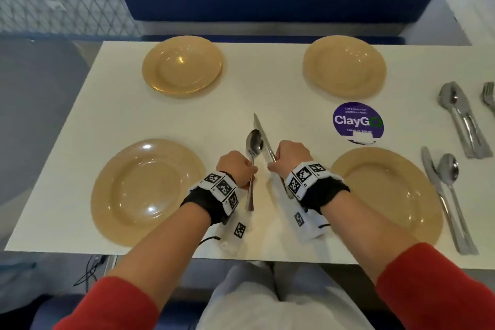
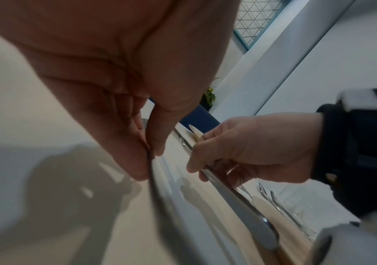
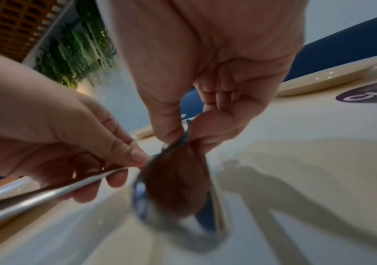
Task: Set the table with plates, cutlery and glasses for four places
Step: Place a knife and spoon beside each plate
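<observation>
I see four plates on the table [image 1: 241,94]: far left [image 1: 182,65], far right [image 1: 344,65], near left [image 1: 146,191], near right [image 1: 385,195]. Between the near ones, my left hand [image 1: 235,169] holds a spoon [image 1: 254,143], my right hand [image 1: 290,155] a knife [image 1: 261,134]. Right of the near right plate lie a second knife [image 1: 439,195] and second spoon [image 1: 452,185], more cutlery [image 1: 463,118] beyond.

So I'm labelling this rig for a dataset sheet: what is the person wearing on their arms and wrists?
Both forearms are bare below red sleeves pushed up near the elbows. Each wrist carries a black strap: the left wristband and the right wristband are each topped by white blocks printed with black square fiducial markers. A white tagged unit hangs under each wrist, and a thin black cable trails from the left one.
</observation>
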Tool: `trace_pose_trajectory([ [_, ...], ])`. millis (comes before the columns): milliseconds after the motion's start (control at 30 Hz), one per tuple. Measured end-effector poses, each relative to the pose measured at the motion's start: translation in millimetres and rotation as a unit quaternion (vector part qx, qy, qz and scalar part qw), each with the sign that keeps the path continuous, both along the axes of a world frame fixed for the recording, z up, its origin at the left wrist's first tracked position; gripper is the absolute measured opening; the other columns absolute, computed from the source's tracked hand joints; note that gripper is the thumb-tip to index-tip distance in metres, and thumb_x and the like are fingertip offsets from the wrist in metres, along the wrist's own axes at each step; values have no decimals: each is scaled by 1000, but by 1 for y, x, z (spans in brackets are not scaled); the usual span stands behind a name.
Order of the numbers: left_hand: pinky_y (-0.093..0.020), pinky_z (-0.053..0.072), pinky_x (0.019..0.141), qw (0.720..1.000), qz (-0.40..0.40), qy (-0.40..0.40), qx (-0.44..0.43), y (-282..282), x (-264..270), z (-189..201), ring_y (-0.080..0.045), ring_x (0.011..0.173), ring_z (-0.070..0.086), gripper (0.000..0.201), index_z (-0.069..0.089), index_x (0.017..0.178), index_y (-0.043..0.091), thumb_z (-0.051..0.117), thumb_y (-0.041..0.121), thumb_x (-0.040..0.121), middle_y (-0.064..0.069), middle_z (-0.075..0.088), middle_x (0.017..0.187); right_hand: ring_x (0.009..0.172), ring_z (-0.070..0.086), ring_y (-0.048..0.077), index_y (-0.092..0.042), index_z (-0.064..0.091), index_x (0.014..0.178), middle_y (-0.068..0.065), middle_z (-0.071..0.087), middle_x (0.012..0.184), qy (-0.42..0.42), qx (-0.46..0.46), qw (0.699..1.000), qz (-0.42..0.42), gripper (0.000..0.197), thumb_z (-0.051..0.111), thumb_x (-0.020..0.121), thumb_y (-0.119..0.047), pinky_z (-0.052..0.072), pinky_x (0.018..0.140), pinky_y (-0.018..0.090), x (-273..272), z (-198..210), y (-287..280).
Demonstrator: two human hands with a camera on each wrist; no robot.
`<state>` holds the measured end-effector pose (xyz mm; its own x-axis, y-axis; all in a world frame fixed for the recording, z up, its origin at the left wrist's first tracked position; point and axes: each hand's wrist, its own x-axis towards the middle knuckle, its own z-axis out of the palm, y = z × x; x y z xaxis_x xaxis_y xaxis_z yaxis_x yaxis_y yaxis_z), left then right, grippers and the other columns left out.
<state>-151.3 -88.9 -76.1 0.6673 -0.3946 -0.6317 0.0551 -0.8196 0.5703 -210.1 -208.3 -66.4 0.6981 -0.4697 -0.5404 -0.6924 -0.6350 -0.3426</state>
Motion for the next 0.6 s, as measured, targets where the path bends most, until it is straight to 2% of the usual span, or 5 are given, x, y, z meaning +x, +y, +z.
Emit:
trace_pose_trajectory([
  [133, -39, 59, 79, 1000, 0, 4, 1, 14, 0, -14, -29, 80, 73, 26, 61, 64, 10, 63, 20, 88, -16, 74, 87, 81, 58, 25, -11, 53, 100, 7, 61, 92, 14, -11, 1000, -10, 27, 64, 80, -26, 45, 66, 29, -4, -15, 20],
  [267, -40, 59, 78, 1000, -15, -11, 15, 23, 0, -21, -30, 81, 72, 25, 72, 83, -3, 66, 21, 84, -17, 74, 84, 79, 54, 24, -9, 53, 105, 10, 64, 100, 13, -15, 1000, -22, 28, 61, 84, -24, 44, 67, 30, -8, -22, 30],
  [433, -38, 58, 79, 997, -49, -55, 39, 27, 0, -22, -28, 81, 71, 24, 71, 85, -3, 64, 20, 82, -15, 73, 84, 79, 54, 23, -7, 51, 109, 11, 63, 103, 2, 10, 999, -44, 36, 66, 83, -28, 41, 66, 28, -11, -24, 36],
  [533, -36, 57, 81, 992, -70, -94, 57, 29, -1, -21, -25, 84, 70, 24, 71, 84, -1, 64, 21, 83, -14, 73, 85, 86, 59, 25, -8, 51, 111, 11, 63, 105, -9, 29, 999, -43, 42, 71, 81, -29, 42, 68, 28, -13, -25, 43],
  [600, -32, 56, 77, 988, -81, -115, 67, 31, -2, -20, -24, 86, 69, 21, 68, 82, 2, 64, 22, 83, -12, 73, 86, 84, 58, 24, -8, 51, 111, 12, 63, 106, -16, 41, 998, -39, 42, 72, 80, -28, 41, 62, 27, -14, -26, 49],
])
